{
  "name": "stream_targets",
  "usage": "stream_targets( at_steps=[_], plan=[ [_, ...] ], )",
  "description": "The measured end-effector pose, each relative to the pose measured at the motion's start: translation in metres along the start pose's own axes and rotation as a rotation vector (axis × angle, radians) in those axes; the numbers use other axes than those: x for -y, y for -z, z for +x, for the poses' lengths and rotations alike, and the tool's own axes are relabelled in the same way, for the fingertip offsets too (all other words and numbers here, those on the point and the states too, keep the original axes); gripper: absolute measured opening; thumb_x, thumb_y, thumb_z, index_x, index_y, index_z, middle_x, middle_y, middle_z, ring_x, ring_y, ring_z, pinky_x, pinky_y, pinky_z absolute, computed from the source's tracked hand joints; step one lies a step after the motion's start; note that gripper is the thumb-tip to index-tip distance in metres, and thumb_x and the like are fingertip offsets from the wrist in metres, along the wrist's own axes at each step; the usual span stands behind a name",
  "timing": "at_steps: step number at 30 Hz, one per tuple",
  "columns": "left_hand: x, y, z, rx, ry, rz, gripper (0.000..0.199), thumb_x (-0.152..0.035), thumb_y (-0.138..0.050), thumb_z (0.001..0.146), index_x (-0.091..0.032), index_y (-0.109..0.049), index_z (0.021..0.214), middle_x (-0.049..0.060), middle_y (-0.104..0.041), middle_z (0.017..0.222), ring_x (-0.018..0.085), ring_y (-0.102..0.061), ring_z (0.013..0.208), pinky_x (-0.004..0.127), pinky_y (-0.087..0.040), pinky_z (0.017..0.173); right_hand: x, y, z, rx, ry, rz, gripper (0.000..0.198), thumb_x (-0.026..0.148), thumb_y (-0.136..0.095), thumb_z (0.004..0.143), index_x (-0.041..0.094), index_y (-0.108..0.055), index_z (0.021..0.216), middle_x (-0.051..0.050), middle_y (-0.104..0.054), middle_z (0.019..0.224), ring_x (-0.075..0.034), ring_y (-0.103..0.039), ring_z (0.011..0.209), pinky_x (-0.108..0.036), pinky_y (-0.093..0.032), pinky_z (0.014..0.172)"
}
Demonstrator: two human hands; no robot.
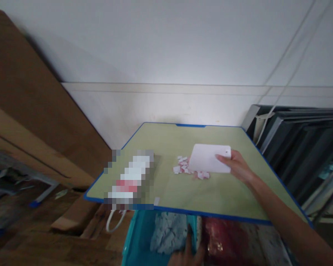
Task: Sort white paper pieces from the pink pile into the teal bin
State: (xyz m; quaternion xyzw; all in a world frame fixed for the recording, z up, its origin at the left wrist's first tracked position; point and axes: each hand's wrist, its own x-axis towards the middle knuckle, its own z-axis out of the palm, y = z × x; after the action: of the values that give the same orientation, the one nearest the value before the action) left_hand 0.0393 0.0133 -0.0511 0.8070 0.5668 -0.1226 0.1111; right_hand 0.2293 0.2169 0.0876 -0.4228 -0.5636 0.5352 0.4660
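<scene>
My right hand (237,166) grips the right end of a white flat card (207,159) with rounded corners and a small hole. The card is held over the table, and its left edge is next to a small heap of torn white and pink paper scraps (183,167). My left hand (187,253) is low at the bottom edge, in shadow, by a teal bin (135,236). One finger there points upward over the bin's contents, with nothing visible in the hand. A grey-white cracked mass (170,232) lies inside the bin.
The pale green table (166,188) has a blue rim. On its left lies a pixelated white and red object (131,175), with a white loop (111,221) hanging below. Dark flat panels (302,147) lean at the right. Red wrapped material (224,240) sits under the front edge.
</scene>
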Motion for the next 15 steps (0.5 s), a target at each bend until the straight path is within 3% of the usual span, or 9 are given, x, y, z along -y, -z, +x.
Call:
stream_targets(
  at_steps=[3, 6, 9, 15],
  plan=[
    [0.003, -0.008, -0.003, -0.113, -0.010, -0.010, 0.056, -0.034, -0.039, 0.080, -0.049, -0.010, 0.126, 0.012, -0.029, 0.134, 0.023, -0.061, 0.054, 0.039, -0.051, 0.043, -0.005, -0.049, -0.018, 0.104, -0.011, -0.055, 0.027, 0.036, -0.063, 0.067, 0.017, -0.064, 0.086, -0.003, -0.068, 0.078, -0.016, -0.060, 0.064, -0.029, -0.046, 0.059],
    [0.006, -0.014, -0.005, -0.227, -0.062, -0.048, 0.057, -0.035, -0.035, 0.081, -0.047, -0.002, 0.127, 0.015, -0.034, 0.132, 0.022, -0.061, 0.054, 0.036, -0.051, 0.044, -0.017, -0.087, -0.027, 0.119, 0.008, -0.104, 0.023, 0.034, -0.063, 0.066, 0.016, -0.064, 0.080, -0.003, -0.065, 0.073, -0.015, -0.057, 0.062, -0.028, -0.045, 0.058],
    [0.007, -0.016, -0.005, -0.259, -0.065, -0.050, 0.054, -0.038, -0.032, 0.082, -0.046, -0.005, 0.127, 0.014, -0.036, 0.131, 0.022, -0.061, 0.054, 0.035, -0.050, 0.042, -0.026, -0.103, -0.029, 0.152, 0.019, -0.122, 0.021, 0.035, -0.062, 0.066, 0.016, -0.064, 0.076, -0.004, -0.064, 0.073, -0.016, -0.055, 0.064, -0.029, -0.044, 0.061],
    [0.008, -0.010, -0.006, -0.270, -0.078, -0.035, 0.051, -0.038, -0.033, 0.081, -0.045, -0.014, 0.127, 0.014, -0.037, 0.131, 0.021, -0.061, 0.053, 0.034, -0.050, 0.041, -0.028, -0.112, -0.037, 0.304, -0.006, -0.083, 0.027, 0.041, -0.060, 0.067, 0.018, -0.064, 0.080, -0.003, -0.063, 0.069, -0.014, -0.054, 0.059, -0.027, -0.045, 0.055]
  ],
)
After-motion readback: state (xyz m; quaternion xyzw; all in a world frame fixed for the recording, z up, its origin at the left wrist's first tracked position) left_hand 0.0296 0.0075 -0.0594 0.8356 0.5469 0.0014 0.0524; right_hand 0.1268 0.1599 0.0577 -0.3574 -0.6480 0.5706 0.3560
